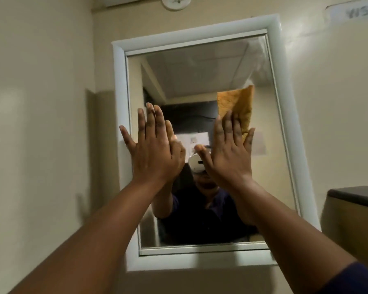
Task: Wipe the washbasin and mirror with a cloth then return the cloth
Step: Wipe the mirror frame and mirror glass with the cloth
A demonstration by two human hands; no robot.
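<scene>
A mirror (pixel 200 68) in a white frame (pixel 119 85) hangs on the beige wall. My right hand (pixel 229 151) lies flat with straight fingers, pressing an orange cloth (pixel 238 105) against the glass at the right middle; the cloth sticks out above the fingertips. My left hand (pixel 153 147) is also flat with spread fingers, resting against the glass near the mirror's left edge. The washbasin is out of view.
A dark-topped ledge or cabinet (pixel 357 196) juts in at the right. A round white fitting (pixel 176 2) sits on the wall above the mirror. A paper label (pixel 357 12) is stuck at the top right. The mirror reflects a person wearing a headset.
</scene>
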